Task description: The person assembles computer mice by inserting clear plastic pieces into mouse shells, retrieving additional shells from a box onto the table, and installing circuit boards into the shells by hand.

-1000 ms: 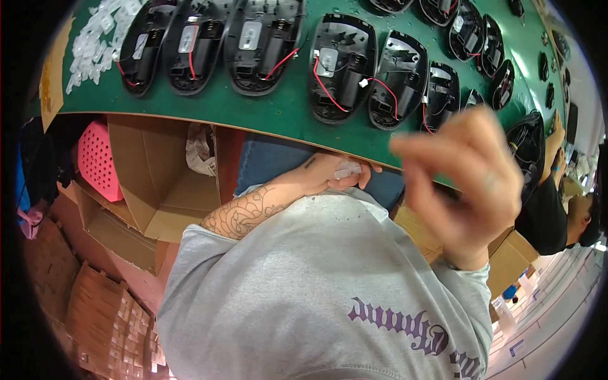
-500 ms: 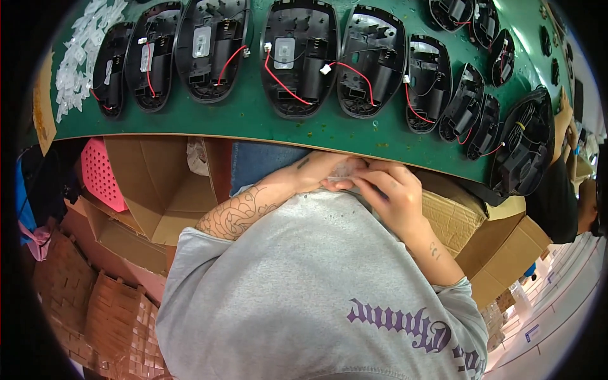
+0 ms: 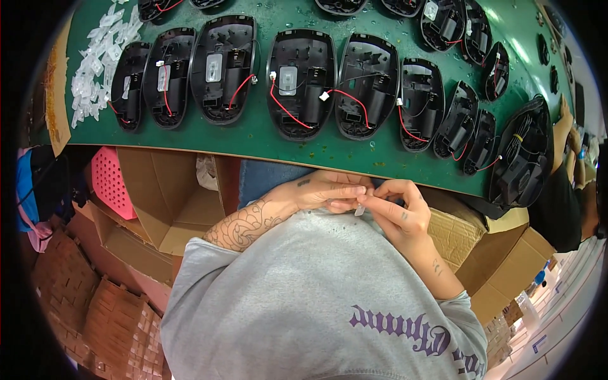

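Note:
Close to my body, just below the table edge, my two hands meet at the fingertips. Between them hangs a small clear plastic piece (image 3: 360, 210). My right hand (image 3: 405, 212) pinches it between thumb and forefinger. My left hand (image 3: 329, 191) is closed beside it, its thumb reaching the same spot; whether more pieces lie inside its curled fingers is hidden. Beyond, on the green table (image 3: 253, 142), stands a row of black plastic housings (image 3: 303, 82) with red wires and white connectors. One housing has a clear plate (image 3: 288, 80) in its middle, while its neighbour (image 3: 367, 85) shows none.
A heap of clear plastic pieces (image 3: 95, 69) covers the table's left end. Bundled black cable (image 3: 522, 133) lies on a black part at the right. Below are cardboard boxes (image 3: 152, 190) and a pink perforated basket (image 3: 113, 182). Another person's arm (image 3: 562, 133) is at far right.
My left hand, earlier cupped palm-up around clear pieces, has turned and closed its fingers. My right hand now draws a piece out at the fingertips. The view has shifted, showing more of the table.

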The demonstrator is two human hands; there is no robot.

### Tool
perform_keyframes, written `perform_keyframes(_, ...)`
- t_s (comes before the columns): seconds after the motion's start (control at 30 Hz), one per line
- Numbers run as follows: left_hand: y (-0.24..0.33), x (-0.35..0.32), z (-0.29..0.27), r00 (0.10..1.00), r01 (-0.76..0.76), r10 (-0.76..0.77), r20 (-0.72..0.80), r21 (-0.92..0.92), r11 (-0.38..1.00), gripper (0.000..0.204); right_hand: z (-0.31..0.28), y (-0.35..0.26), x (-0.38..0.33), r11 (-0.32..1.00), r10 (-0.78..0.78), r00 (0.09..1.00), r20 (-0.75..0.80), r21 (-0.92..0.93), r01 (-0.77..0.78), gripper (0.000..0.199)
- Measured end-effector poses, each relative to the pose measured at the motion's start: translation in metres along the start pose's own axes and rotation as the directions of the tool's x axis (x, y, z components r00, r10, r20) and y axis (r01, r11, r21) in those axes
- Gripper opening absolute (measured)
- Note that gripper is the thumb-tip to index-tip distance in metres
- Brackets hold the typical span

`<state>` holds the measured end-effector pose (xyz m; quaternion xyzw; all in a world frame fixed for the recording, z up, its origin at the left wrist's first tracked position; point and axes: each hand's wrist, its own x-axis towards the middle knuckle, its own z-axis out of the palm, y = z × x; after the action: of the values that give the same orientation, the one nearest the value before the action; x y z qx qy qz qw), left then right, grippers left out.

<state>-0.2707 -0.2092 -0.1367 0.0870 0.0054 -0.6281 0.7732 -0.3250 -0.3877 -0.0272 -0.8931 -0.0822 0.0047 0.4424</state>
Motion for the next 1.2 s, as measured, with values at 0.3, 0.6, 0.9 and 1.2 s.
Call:
perform_keyframes(0.3,0.003,0.004,0.007,0.997,-0.006,0.008,-0.073,0.027,1.000,0.012,0.009,0.002,-0.011,0.991,0.128,0.991,-0.024,0.029,-0.127,0.037)
perform_keyframes(0.6,-0.004,-0.004,0.021,0.940,-0.015,0.208,-0.271,0.574,0.819,0.008,0.027,0.021,-0.021,0.985,0.158,0.982,-0.099,-0.052,-0.164,0.033)
perform_keyframes(0.9,-0.016,-0.033,0.051,0.903,-0.177,0.397,0.167,0.984,-0.012,0.014,0.071,0.014,0.038,0.795,0.525,0.814,0.247,-0.485,-0.365,0.018)
perform_keyframes(1.2,-0.016,-0.035,0.053,0.919,-0.077,0.395,0.016,0.987,0.138,0.019,0.099,0.049,0.003,0.812,0.168,0.959,0.229,-0.583,-0.003,0.016)
